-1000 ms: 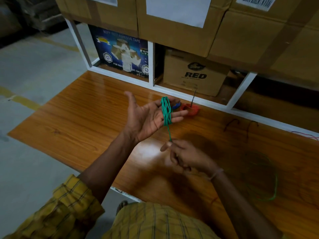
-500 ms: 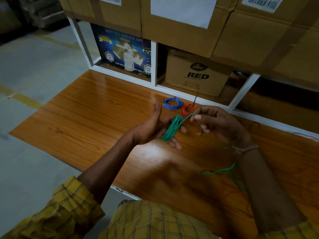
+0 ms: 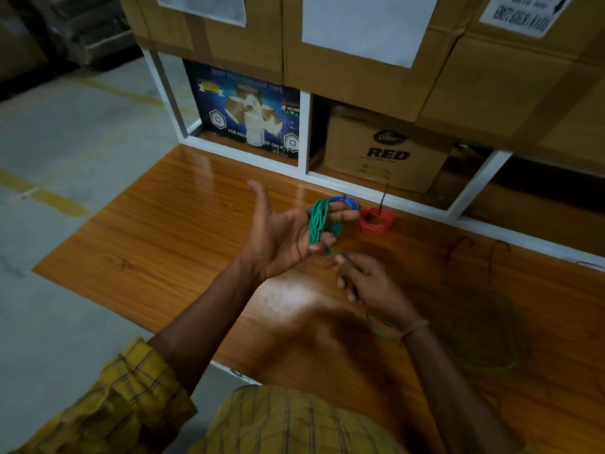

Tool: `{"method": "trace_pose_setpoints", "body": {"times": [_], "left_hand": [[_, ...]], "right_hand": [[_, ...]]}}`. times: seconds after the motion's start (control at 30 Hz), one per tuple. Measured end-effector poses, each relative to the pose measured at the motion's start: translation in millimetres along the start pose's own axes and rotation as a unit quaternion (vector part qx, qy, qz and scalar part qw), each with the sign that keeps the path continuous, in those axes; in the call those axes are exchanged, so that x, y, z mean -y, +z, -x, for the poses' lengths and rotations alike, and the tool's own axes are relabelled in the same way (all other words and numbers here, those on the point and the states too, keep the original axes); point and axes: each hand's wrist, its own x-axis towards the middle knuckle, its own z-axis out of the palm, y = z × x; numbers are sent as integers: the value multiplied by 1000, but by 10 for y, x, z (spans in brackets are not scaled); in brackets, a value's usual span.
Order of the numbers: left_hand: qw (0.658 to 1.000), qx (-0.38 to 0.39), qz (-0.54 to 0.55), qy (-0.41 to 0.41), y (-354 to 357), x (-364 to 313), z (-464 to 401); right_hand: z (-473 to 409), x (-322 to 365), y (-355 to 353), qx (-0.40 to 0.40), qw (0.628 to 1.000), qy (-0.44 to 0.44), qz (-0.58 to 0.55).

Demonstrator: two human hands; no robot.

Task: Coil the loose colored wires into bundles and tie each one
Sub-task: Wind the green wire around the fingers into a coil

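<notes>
Left hand point(image 3: 281, 239) raised over wooden table point(image 3: 170, 231), palm up, thumb out, fingers fairly straight; green wire point(image 3: 319, 224) looped around them, not clenched. Right hand point(image 3: 370, 283) just below, fingers curled, pinching wire tail; loose remainder trails on table at right. Blue bundle point(image 3: 347, 202) and red bundle point(image 3: 376, 221) lie behind, by shelf.

Winding well: likely keep tail taut, lay turns side by side, keep left fingers spread.

Versus half second ago: left hand opened flat; right hand dropped from beside red bundle to below coil.
</notes>
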Motion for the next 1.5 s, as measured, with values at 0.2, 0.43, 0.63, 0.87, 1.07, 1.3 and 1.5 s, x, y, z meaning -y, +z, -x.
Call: {"method": "trace_pose_setpoints", "body": {"times": [0.2,0.43,0.63,0.87,1.07,1.3,1.5], "left_hand": [[992,-71,92,50,-130,100,-141],[965,-209,-148,58,-240,55,-295],[873,-132,-463,-76,-351,19,-235],[860,-22,-480,-174,-329,-27,-80],[943,67,-290,-152,-239,-122,-12],[996,82,-3,-40,-213,-149,-28],[990,21,123,69,-125,-189,-139]], "right_hand": [[79,274,246,54,985,-5,161],[164,390,132,97,968,42,228],[192,711,-219,106,969,49,217],[-21,912,-805,47,979,-35,193],[-311,558,-797,7,990,-77,116],[-308,106,-353,24,990,-53,-131],[-142,-104,-68,111,977,-17,-181]]}}
